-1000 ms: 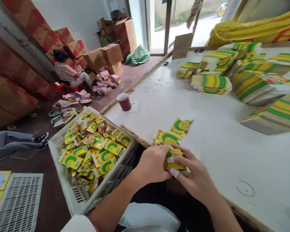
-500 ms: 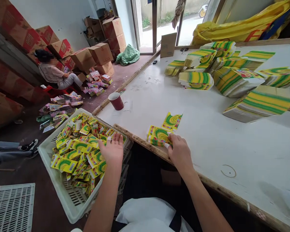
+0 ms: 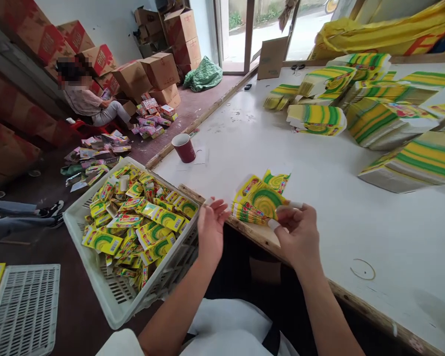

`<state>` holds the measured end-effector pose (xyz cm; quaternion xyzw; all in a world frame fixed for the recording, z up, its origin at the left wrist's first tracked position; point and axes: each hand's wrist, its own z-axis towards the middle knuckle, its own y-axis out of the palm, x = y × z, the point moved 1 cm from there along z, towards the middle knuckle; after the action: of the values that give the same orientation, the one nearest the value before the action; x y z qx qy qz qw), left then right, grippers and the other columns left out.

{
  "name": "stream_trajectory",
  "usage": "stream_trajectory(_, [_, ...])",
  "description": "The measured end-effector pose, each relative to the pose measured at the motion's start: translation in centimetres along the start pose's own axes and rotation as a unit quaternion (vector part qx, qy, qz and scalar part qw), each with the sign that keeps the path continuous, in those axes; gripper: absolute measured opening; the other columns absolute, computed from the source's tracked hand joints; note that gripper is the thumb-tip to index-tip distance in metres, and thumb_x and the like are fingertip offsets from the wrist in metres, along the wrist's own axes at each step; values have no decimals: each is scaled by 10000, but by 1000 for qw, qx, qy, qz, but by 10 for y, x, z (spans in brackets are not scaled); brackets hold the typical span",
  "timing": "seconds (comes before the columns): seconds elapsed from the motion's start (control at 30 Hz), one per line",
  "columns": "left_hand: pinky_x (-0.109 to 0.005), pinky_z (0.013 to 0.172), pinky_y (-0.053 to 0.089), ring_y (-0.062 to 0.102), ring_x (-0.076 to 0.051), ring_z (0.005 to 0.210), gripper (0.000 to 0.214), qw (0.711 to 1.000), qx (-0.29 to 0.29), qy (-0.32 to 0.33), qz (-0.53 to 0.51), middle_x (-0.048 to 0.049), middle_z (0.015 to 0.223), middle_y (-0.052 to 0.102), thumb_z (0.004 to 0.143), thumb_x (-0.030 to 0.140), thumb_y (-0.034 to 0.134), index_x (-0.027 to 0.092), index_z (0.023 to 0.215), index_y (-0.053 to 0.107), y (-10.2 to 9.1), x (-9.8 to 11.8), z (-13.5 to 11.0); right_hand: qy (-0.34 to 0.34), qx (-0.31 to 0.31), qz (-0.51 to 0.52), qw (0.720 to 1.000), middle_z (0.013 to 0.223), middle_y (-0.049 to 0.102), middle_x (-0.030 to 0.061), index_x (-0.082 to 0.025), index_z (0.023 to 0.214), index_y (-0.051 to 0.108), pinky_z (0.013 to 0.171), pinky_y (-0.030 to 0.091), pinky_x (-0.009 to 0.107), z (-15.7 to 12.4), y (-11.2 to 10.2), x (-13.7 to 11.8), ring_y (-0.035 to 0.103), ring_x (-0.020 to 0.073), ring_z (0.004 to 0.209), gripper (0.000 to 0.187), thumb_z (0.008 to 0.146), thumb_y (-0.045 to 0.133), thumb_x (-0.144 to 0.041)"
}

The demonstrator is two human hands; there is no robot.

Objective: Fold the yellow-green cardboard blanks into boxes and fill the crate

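My right hand (image 3: 298, 230) pinches the edge of a flat yellow-and-green carton (image 3: 269, 200) between thumb and fingers; white covers sit on its fingertips. The carton is tilted up over a fanned stack of flat cartons (image 3: 246, 212) at the table's near edge. One more flat carton (image 3: 280, 181) lies just behind. My left hand (image 3: 212, 227) hovers to the left of the stack, palm partly turned up, fingers apart and holding nothing. Below and left of it stands a pale plastic crate (image 3: 113, 311), heaped with small folded yellow-and-green boxes (image 3: 131, 217).
A dark red mug (image 3: 184, 149) stands near the table's left edge. Large stacks of flat cartons (image 3: 411, 163) cover the back right of the white table (image 3: 319, 168). A seated person (image 3: 91, 101) is beside piled pink boxes (image 3: 154, 118) on the floor. Brown cardboard boxes (image 3: 159, 71) line the wall.
My right hand has lifted a carton's edge from the stack. My left hand has moved right, from above the crate toward the stack. The view has shifted slightly.
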<state>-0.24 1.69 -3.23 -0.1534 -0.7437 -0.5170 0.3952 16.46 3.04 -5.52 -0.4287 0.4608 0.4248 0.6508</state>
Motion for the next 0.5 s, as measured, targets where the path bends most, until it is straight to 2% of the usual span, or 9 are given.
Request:
stream_trajectory(0.07, [-302,830,527,641,-211,1005,668,998,-68,-4,5,-73,1075,686,557,615,851,209,1046,646,13,-4,-9,1,-41,94,995,869,598,-8,-263,1106,446,724,542,334,-10,4,-12,627,180,791,468,720,709,-236])
stream_trajectory(0.13, [-348,845,526,643,-251,1020,654,991,-128,-41,8,-81,1011,692,572,669,814,211,1007,644,29,-6,-17,1,-123,160,980,864,604,-19,-284,1150,456,694,543,297,-23,9,-24,621,155,755,475,754,710,-226])
stream_trajectory(0.2, [-365,809,532,658,-238,879,605,987,-141,-71,-12,-52,831,662,604,704,771,203,914,635,41,-6,-21,4,-200,203,958,860,611,-22,-304,1174,466,670,540,269,-36,15,-34,613,142,742,434,810,696,-250])
stream_trajectory(0.27, [-329,755,533,598,-164,679,552,992,-110,-50,-35,6,682,566,627,701,759,204,809,602,46,-6,-21,7,-236,207,950,886,621,-12,-306,1175,489,680,540,262,-45,19,-38,608,144,771,416,825,714,-290])
stream_trajectory(0.37, [-283,722,525,515,-110,591,582,998,-70,-7,0,40,655,513,601,723,764,203,769,564,40,-9,-19,5,-226,177,958,878,622,-5,-276,1134,540,684,544,264,-45,21,-35,602,146,759,431,779,775,-340])
stream_trajectory(0.43, [-296,761,528,586,-141,696,648,994,-100,-11,44,9,758,599,573,757,752,200,866,595,33,-13,-18,3,-184,167,969,809,606,-20,-261,1073,572,644,543,253,-39,17,-31,605,143,711,393,760,787,-360])
stream_trajectory(0.5, [-300,794,525,634,-172,808,629,988,-139,-5,74,-20,863,669,591,696,788,200,945,631,25,-15,-16,-10,-147,148,978,800,627,-14,-250,1017,609,634,551,252,-32,10,-26,631,150,712,305,777,766,-354])
